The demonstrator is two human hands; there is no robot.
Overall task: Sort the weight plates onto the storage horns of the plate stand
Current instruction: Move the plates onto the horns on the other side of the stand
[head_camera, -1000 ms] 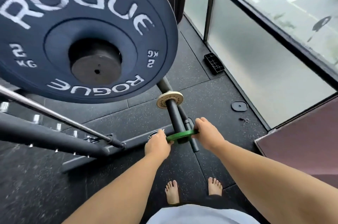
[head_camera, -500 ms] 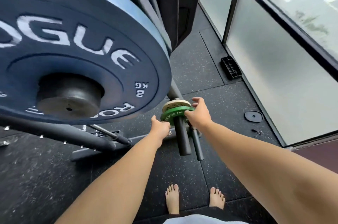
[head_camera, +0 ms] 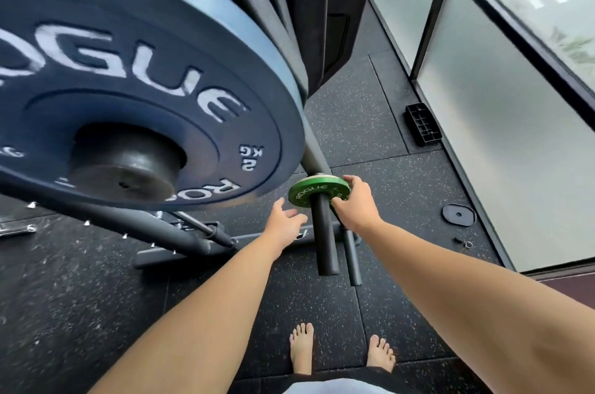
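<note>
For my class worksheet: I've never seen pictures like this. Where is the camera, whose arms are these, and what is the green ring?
The camera sits on a person's head, looking down at their own arms. The green ring is a small weight plate slid onto a black peg of a plate stand. The right hand grips its edge; the left hand is open beside it, not touching. A big blue plate hangs nearer the camera. A small black disc lies on the floor.

Speckled black rubber floor (head_camera: 386, 313), stand base (head_camera: 180, 256), black grid tray (head_camera: 422, 124), small black disc (head_camera: 458, 215)
</note>
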